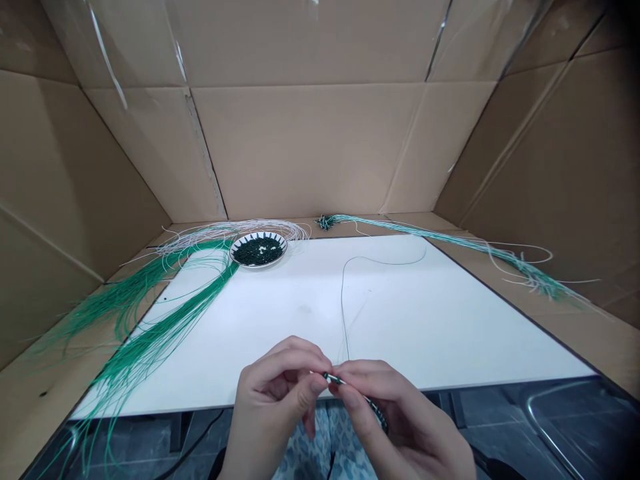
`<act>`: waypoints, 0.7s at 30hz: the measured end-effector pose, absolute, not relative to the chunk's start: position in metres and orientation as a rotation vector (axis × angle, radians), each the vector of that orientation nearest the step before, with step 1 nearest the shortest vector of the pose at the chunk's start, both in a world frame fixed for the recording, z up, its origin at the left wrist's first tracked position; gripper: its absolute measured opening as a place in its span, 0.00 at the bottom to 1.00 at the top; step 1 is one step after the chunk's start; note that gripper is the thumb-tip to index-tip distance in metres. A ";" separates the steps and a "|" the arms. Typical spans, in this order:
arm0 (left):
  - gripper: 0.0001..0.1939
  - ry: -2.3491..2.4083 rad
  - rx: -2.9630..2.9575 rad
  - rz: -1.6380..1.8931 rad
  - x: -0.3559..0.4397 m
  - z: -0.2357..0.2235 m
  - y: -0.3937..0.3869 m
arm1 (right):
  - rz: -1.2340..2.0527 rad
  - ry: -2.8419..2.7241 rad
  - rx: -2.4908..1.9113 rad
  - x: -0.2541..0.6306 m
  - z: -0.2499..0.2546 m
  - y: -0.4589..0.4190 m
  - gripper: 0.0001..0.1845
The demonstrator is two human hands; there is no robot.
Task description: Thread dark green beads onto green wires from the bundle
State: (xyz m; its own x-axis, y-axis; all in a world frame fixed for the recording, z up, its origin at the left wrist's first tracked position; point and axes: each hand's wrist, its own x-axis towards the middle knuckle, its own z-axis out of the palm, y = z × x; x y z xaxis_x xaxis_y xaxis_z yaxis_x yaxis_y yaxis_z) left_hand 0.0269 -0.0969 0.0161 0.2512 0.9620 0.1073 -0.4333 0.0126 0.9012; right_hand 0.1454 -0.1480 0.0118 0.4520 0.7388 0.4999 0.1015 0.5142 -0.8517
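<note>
Just above the front edge of the white board, both my hands meet at a small beaded strand with dark and white parts. My left hand pinches one end between thumb and forefinger. With thumb and forefinger close beside it, my right hand grips the strand too; a dark braided or beaded length runs on into that palm. A thin loose thread rises from near my fingertips and curves to the right across the board. How the thread joins the strand is hidden by my fingers.
A striped-rim dish of dark beads stands at the back left. Bundles of green strands and white strands lie around it. A pale green bundle stretches along the back right. Cardboard walls enclose the board on three sides.
</note>
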 end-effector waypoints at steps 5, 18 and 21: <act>0.11 0.670 1.051 1.245 0.028 0.015 -0.097 | 0.537 -1.043 -0.980 0.148 0.012 -0.148 0.13; 0.17 0.649 0.975 1.201 0.031 0.011 -0.095 | 0.510 -1.097 -0.934 0.147 0.014 -0.146 0.13; 0.17 0.654 0.961 1.205 0.031 0.011 -0.096 | 0.500 -1.094 -0.934 0.146 0.014 -0.145 0.13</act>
State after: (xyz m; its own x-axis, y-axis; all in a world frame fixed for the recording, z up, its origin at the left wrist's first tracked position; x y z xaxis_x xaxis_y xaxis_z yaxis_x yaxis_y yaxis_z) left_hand 0.0315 -0.0956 0.0112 0.2600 0.9633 0.0671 -0.4687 0.0652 0.8809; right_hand 0.1465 -0.1450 0.0137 0.4057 0.7477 0.5257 0.0916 0.5391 -0.8373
